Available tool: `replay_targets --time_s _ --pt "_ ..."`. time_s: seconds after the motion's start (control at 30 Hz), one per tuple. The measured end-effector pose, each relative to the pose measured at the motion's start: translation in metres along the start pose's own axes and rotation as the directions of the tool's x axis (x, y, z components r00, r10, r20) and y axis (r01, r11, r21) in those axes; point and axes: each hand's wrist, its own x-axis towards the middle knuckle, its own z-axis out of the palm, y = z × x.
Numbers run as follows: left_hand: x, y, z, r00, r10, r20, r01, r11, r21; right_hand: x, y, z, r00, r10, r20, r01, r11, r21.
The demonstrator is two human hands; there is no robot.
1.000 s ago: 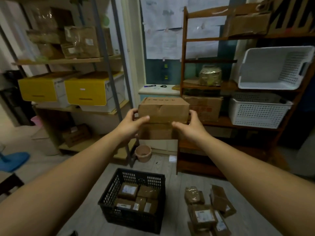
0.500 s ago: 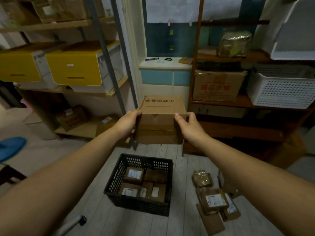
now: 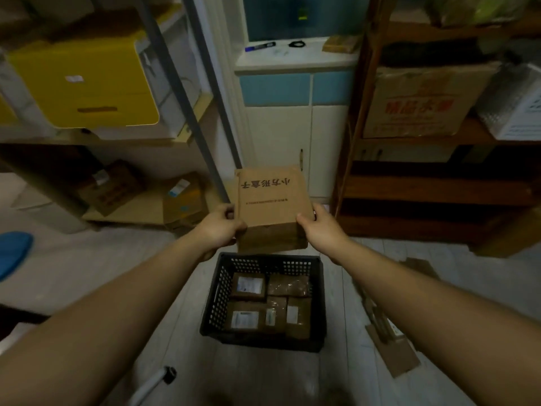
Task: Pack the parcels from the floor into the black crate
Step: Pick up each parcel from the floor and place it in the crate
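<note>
We hold a plain brown cardboard box (image 3: 272,206) with dark printed characters on its top face, in the air above the far rim of the black perforated plastic crate (image 3: 320,303); our left hand (image 3: 221,228) and right hand (image 3: 319,227) clamp its opposite sides; five smaller labelled brown parcels (image 3: 248,287) line the crate's bottom.

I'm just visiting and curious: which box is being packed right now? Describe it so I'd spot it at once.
Find the black perforated plastic crate on the pale floor. Above its far rim, the left hand and right hand grip a brown cardboard box by its sides. Unlike the small parcels inside the crate, it is larger and carries dark printed characters on top.
</note>
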Motion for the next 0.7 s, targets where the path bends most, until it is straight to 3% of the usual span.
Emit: replay_targets --time_s 0.2,0.53,0.7 --pt "0.057 -0.048 -0.047 0.979 0.0 0.204 0.001 1.0 -0.004 0.021 0.025 0.084 0.997 0.035 -0.075 -0.036 0.999 -0.012" --pt "0.12 -0.189 -0.053 0.98 0.064 0.187 -0.111 0.962 0.249 0.062 0.126 0.183 0.986 0.107 0.125 -0.105 0.994 -0.021" --pt "0.171 -0.288 -0.027 0.987 -0.01 0.162 -0.057 0.914 0.402 0.096 0.216 0.224 0.967 0.13 0.217 -0.125 0.991 -0.038"
